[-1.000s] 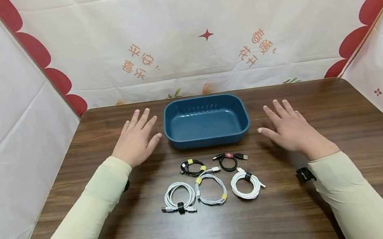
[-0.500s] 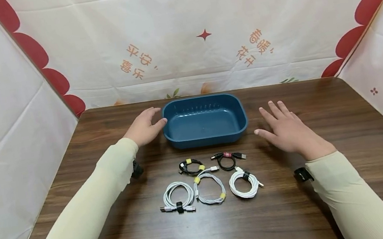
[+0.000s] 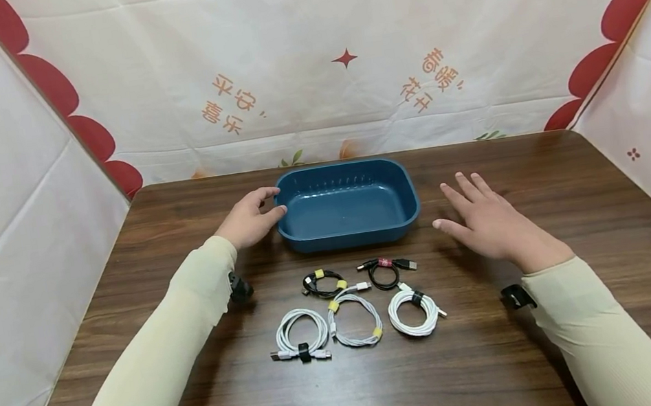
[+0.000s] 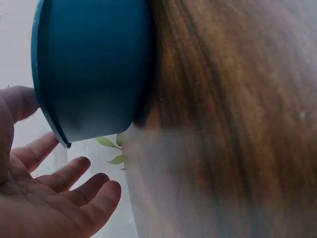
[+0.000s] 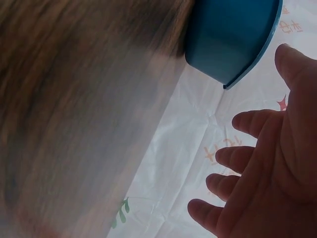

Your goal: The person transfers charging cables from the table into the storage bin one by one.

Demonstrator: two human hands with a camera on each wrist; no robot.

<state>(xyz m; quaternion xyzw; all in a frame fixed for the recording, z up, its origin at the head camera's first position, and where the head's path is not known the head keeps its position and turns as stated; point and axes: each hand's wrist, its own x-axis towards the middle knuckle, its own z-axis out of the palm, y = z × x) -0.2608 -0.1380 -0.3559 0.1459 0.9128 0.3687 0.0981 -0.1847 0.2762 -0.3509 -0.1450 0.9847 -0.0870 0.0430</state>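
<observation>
In the head view, a blue plastic basin [image 3: 350, 238] with nothing in it stands toward the back of the table. My left hand [image 3: 248, 221] is at its left end, thumb and index finger over the rim; the left wrist view shows the other fingers [image 4: 74, 171] loosely spread, apart from the basin wall [image 4: 94, 69]. Whether the rim is pressed is hard to see. To the basin's right, my right hand [image 3: 494, 228] hovers with fingers spread, holding nothing. Nearer me lie coiled cables: two black ones [image 3: 326, 293] [image 3: 386, 287], then white ones [image 3: 299, 314] [image 3: 359, 344] [image 3: 414, 333].
The dark wooden table [image 3: 390, 395] is enclosed by a white printed cloth [image 3: 288, 28] at the back and both sides. A black wrist device [image 3: 516, 297] sits under the right sleeve, and another [image 3: 240, 288] under the left.
My left hand has moved right from beside the basin to its left rim, its thumb and index reaching over the edge. The right hand, basin and cables have hardly changed.
</observation>
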